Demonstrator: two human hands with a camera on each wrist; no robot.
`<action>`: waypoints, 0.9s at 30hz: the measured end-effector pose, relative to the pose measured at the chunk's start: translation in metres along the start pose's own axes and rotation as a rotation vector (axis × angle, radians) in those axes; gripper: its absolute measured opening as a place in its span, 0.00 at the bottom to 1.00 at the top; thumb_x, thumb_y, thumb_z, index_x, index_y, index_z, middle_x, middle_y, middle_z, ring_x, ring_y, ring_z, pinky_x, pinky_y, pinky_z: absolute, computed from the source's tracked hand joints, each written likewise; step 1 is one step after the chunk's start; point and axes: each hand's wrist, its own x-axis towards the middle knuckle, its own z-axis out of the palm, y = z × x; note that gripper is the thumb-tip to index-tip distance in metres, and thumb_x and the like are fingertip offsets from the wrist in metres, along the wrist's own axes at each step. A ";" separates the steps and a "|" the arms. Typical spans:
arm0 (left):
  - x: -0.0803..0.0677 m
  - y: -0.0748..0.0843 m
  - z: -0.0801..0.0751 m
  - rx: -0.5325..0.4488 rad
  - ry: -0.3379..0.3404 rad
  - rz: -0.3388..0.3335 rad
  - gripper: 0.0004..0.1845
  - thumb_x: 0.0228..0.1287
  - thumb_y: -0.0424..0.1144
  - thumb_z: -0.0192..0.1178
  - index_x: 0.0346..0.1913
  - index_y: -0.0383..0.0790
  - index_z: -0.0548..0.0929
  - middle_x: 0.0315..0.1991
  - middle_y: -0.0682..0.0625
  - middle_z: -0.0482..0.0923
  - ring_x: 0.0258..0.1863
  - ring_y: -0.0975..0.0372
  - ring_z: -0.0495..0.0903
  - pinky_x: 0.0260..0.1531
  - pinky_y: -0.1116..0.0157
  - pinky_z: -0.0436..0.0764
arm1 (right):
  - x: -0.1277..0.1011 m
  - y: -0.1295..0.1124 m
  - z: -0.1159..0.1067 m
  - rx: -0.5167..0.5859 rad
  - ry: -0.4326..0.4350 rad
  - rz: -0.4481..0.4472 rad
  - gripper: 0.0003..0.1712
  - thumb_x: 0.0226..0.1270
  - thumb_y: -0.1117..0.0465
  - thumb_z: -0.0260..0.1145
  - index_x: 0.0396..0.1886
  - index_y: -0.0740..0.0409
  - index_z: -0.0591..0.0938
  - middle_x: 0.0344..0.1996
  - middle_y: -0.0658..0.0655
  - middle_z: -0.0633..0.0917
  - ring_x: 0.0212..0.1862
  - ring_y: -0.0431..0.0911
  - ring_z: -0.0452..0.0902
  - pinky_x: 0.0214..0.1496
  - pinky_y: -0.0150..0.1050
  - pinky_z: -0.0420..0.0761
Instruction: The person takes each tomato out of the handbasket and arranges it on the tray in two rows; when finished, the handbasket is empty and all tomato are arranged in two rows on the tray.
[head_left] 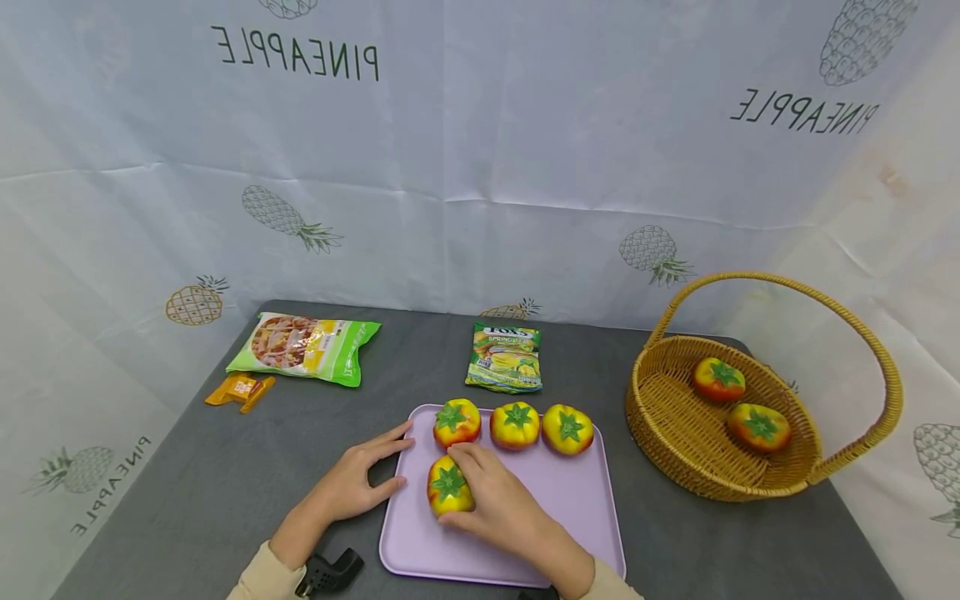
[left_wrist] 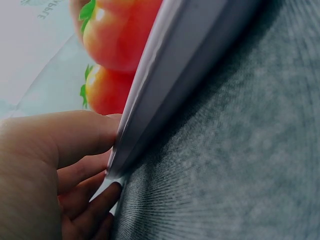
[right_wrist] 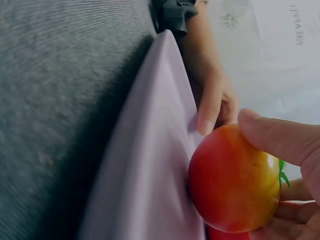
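Observation:
My right hand (head_left: 501, 503) grips a yellow-and-red tomato (head_left: 447, 487) with a green star-shaped top, at the left part of a lilac tray (head_left: 558, 523). In the right wrist view, thumb and fingers lie on opposite sides of that tomato (right_wrist: 232, 180). My left hand (head_left: 354, 478) touches the tray's left rim, its fingers fairly straight and spread. The left wrist view shows the thumb (left_wrist: 85, 135) against the rim (left_wrist: 145, 85). Along the tray's far side sit three more tomatoes: a left one (head_left: 457, 422), a middle one (head_left: 515, 426) and a right one (head_left: 567, 430).
At the right stands a wicker basket (head_left: 678, 454) with a tall handle, holding two tomatoes (head_left: 759, 427). Behind the tray lies a green Fox's packet (head_left: 505, 358). A green-and-white food bag (head_left: 303, 346) and a small orange packet (head_left: 240, 390) lie at the far left. A pineapple-print cloth (head_left: 480, 150) hangs behind.

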 end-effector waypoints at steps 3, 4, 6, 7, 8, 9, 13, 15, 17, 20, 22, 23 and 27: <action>0.000 0.000 0.000 0.003 0.002 -0.003 0.27 0.57 0.43 0.64 0.62 0.48 0.77 0.69 0.54 0.66 0.66 0.57 0.69 0.59 0.51 0.73 | 0.000 0.000 0.003 -0.007 0.005 -0.003 0.45 0.49 0.44 0.74 0.64 0.59 0.70 0.58 0.54 0.74 0.57 0.45 0.71 0.60 0.42 0.76; 0.000 0.000 0.000 0.002 0.003 -0.003 0.27 0.57 0.43 0.64 0.62 0.48 0.77 0.69 0.54 0.66 0.65 0.57 0.69 0.59 0.50 0.73 | 0.000 0.000 0.004 -0.008 0.008 -0.005 0.45 0.49 0.43 0.74 0.65 0.59 0.69 0.58 0.55 0.74 0.57 0.45 0.71 0.60 0.42 0.76; 0.000 0.000 0.000 0.000 0.002 -0.003 0.27 0.57 0.43 0.64 0.61 0.48 0.77 0.69 0.53 0.66 0.65 0.56 0.69 0.59 0.50 0.73 | 0.000 0.000 0.005 -0.010 0.013 -0.009 0.46 0.50 0.43 0.74 0.65 0.59 0.69 0.59 0.55 0.74 0.57 0.45 0.71 0.60 0.42 0.76; 0.000 0.001 -0.001 0.000 0.002 -0.003 0.26 0.57 0.43 0.64 0.61 0.48 0.77 0.69 0.53 0.66 0.65 0.56 0.69 0.59 0.50 0.73 | 0.000 0.000 0.005 -0.014 0.016 -0.012 0.47 0.49 0.43 0.73 0.65 0.59 0.69 0.59 0.55 0.74 0.57 0.45 0.71 0.60 0.42 0.76; 0.000 0.001 -0.001 0.000 0.002 -0.004 0.26 0.57 0.43 0.64 0.61 0.47 0.77 0.69 0.53 0.66 0.65 0.56 0.69 0.59 0.50 0.73 | 0.000 0.000 0.005 -0.016 0.019 -0.016 0.47 0.49 0.42 0.74 0.65 0.59 0.68 0.59 0.55 0.73 0.58 0.46 0.71 0.60 0.43 0.76; 0.000 0.001 -0.001 0.000 0.001 -0.004 0.26 0.57 0.43 0.64 0.61 0.47 0.77 0.69 0.53 0.66 0.65 0.56 0.69 0.59 0.50 0.73 | -0.001 0.000 0.005 -0.018 0.020 -0.019 0.47 0.49 0.42 0.73 0.66 0.60 0.68 0.59 0.56 0.73 0.58 0.46 0.71 0.61 0.43 0.76; 0.000 0.002 -0.001 0.004 -0.001 -0.008 0.26 0.57 0.43 0.64 0.61 0.47 0.77 0.69 0.53 0.66 0.65 0.56 0.69 0.59 0.50 0.73 | -0.001 0.000 0.006 -0.024 0.016 -0.034 0.48 0.50 0.43 0.73 0.66 0.60 0.67 0.60 0.56 0.73 0.59 0.46 0.71 0.62 0.43 0.75; 0.000 0.002 -0.001 0.006 -0.001 -0.010 0.26 0.57 0.43 0.64 0.61 0.47 0.77 0.69 0.53 0.66 0.65 0.56 0.69 0.59 0.50 0.73 | -0.002 -0.001 0.006 -0.025 0.009 -0.034 0.48 0.50 0.43 0.73 0.66 0.60 0.67 0.60 0.56 0.73 0.59 0.47 0.70 0.62 0.43 0.75; 0.000 0.002 -0.001 0.008 -0.001 -0.012 0.26 0.57 0.43 0.64 0.61 0.47 0.77 0.69 0.53 0.66 0.65 0.56 0.69 0.59 0.50 0.73 | -0.002 -0.001 0.006 -0.030 0.006 -0.036 0.47 0.50 0.44 0.74 0.66 0.60 0.67 0.60 0.56 0.73 0.60 0.47 0.71 0.62 0.43 0.75; 0.000 0.002 -0.001 0.006 -0.002 -0.015 0.26 0.57 0.43 0.64 0.61 0.47 0.77 0.69 0.53 0.66 0.65 0.56 0.69 0.59 0.50 0.73 | -0.003 -0.002 0.004 -0.041 0.003 -0.035 0.47 0.51 0.43 0.73 0.67 0.60 0.67 0.61 0.56 0.73 0.60 0.47 0.70 0.62 0.44 0.74; -0.001 0.002 -0.001 0.005 -0.003 -0.016 0.26 0.57 0.44 0.64 0.61 0.47 0.77 0.69 0.53 0.66 0.65 0.56 0.69 0.59 0.50 0.73 | -0.003 -0.002 0.001 -0.048 0.008 -0.032 0.48 0.51 0.43 0.73 0.67 0.60 0.67 0.61 0.56 0.72 0.61 0.47 0.70 0.63 0.44 0.74; 0.000 0.002 -0.001 0.004 -0.003 -0.015 0.26 0.57 0.44 0.64 0.61 0.47 0.77 0.69 0.53 0.66 0.65 0.56 0.69 0.59 0.50 0.73 | -0.003 -0.002 -0.001 -0.047 0.012 -0.029 0.48 0.51 0.43 0.73 0.67 0.60 0.67 0.62 0.56 0.72 0.61 0.47 0.70 0.63 0.44 0.74; 0.000 0.001 -0.001 0.002 -0.001 -0.007 0.26 0.57 0.43 0.64 0.61 0.48 0.77 0.69 0.54 0.66 0.65 0.56 0.69 0.59 0.50 0.73 | -0.005 0.003 -0.016 -0.043 0.065 -0.012 0.47 0.50 0.43 0.73 0.67 0.60 0.67 0.62 0.57 0.73 0.62 0.48 0.69 0.62 0.45 0.75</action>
